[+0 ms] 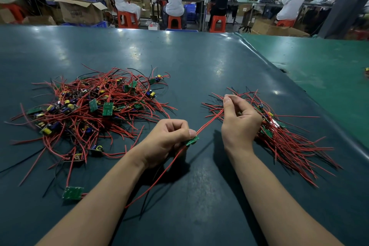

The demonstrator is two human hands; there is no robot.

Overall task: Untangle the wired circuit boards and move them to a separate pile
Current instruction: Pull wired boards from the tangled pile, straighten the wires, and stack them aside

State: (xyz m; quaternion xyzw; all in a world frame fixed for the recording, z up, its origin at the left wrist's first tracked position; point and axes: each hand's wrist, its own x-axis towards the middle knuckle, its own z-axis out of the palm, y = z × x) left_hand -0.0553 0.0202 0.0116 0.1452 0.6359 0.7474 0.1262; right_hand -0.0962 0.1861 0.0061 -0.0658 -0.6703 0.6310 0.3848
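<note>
Between my two hands, just below the middle of the view, sits the green circuit board (191, 141) I'm working on. My left hand (169, 142) has its fingers curled round it, thumb pressed on top, so that grip is closed tight on the board. A red wire (209, 122) runs from the board up toward 1 o'clock to my right hand (238, 120), which pinches it between thumb and fingertips up high, other fingers loosely curled. More red and black wire trails from the board down toward 7 o'clock, hanging over the tabletop.

Out at 9 to 10 o'clock from the board is the tangled pile (93, 110), a messy heap of red and black leads with green boards and blue and yellow parts all knotted together. One loose board (72, 192) lies flat at about 8 o'clock, right beside my left forearm.

At 3 o'clock, partly behind my right hand, is the sorted pile (287, 138), with its wires fanned out mostly the same way toward 4 o'clock.

Everything rests on a dark teal table mat (179, 62); a brighter green mat (319, 66) butts against it at 2 o'clock. Far off at 12 o'clock, people (174, 0) sit on orange stools (174, 22) at benches, backs to me, with cardboard boxes (79, 11) around.
</note>
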